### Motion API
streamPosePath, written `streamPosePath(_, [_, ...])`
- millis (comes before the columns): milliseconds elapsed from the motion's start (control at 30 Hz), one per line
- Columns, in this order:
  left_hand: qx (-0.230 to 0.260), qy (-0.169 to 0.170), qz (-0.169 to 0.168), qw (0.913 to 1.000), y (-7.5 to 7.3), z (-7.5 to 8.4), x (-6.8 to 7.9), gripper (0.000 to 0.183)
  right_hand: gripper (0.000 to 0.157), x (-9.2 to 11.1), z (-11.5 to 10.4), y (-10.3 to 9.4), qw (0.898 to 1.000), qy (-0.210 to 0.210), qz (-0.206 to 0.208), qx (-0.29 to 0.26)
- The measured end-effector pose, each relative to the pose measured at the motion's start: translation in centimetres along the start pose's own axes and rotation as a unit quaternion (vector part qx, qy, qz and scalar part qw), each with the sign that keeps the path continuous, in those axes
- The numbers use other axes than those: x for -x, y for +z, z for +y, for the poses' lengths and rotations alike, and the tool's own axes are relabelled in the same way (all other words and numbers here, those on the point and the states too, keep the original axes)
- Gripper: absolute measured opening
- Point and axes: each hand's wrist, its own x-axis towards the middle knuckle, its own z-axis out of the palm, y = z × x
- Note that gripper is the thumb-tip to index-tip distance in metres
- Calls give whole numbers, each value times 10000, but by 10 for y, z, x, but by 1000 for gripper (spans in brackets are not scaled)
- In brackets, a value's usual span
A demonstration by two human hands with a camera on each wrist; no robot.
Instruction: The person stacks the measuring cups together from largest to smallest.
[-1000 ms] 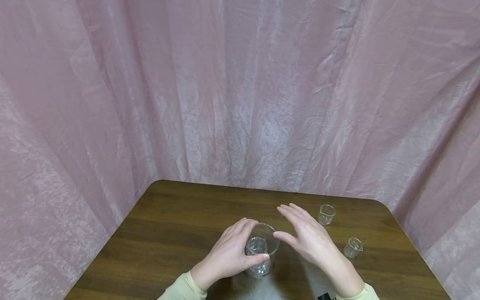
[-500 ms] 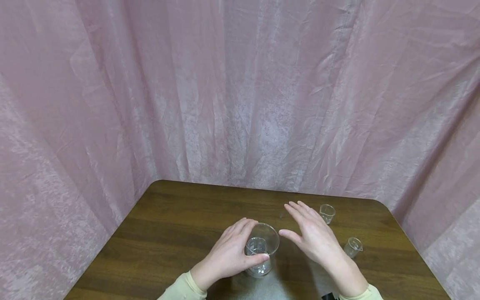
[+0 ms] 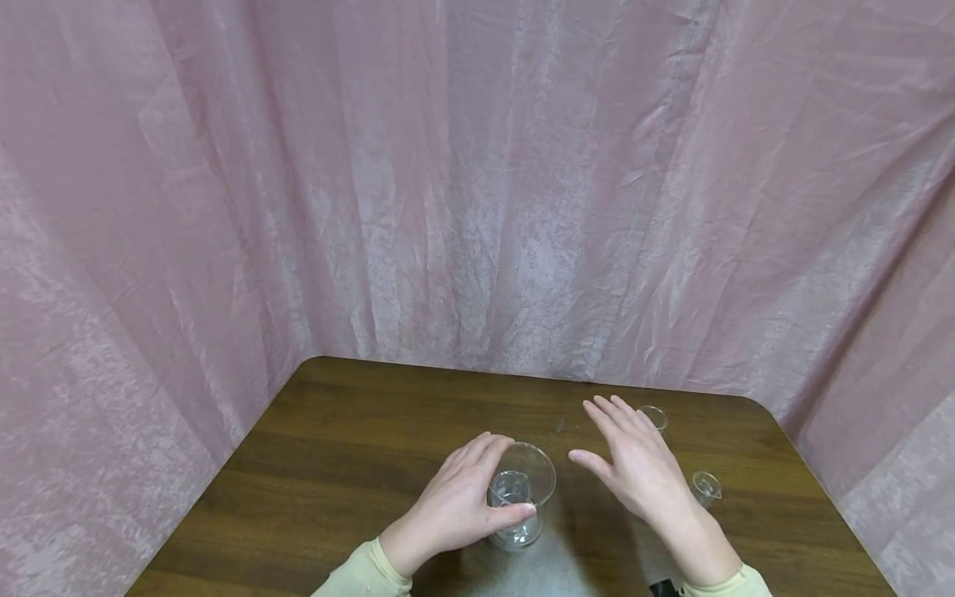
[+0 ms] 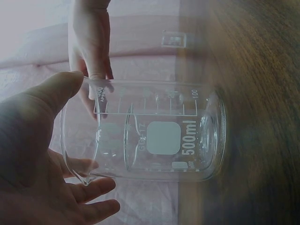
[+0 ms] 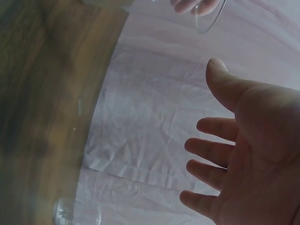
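A large clear glass beaker (image 4: 161,138) marked 500ml stands upright near the front of the table. Inside it sits a smaller glass beaker (image 3: 511,486), its rim visible through the larger wall. My left hand (image 3: 458,499) holds the large beaker by its upper rim, thumb on the near side and fingers curving round the far side. Off to the right, my right hand (image 3: 640,464) hovers apart from the beaker, fingers spread and nothing in it. In the right wrist view its palm and bare fingers (image 5: 211,150) face the camera.
Two small beakers stand to the right: one (image 3: 706,489) beside the right forearm, another (image 3: 656,418) partly hidden behind the right hand. A tiny clear piece (image 3: 560,426) lies on the wooden table (image 3: 358,423). Pink curtains (image 3: 477,207) hang around the table's back and sides.
My right hand has drawn away from the large beaker toward the right, now covering part of the far small beaker. The left hand stays on the large beaker.
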Motion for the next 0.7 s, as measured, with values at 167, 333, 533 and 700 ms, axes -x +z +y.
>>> streamPosePath(167, [7, -47, -30, 10000, 0, 1, 0, 79, 78, 0, 6, 1, 9999, 121, -82, 48])
streamPosePath(333, [10, -16, -3, 10000, -1, 1, 0, 78, 79, 1, 9, 1, 9998, 177, -65, 100])
streamPosePath(533, [2, -14, 6, 10000, -1, 1, 0, 78, 81, 0, 14, 0, 9990, 394, -180, 108])
streamPosePath(700, [-8, -50, -15, 10000, 0, 0, 1, 79, 82, 0, 19, 0, 9983, 490, -256, 156])
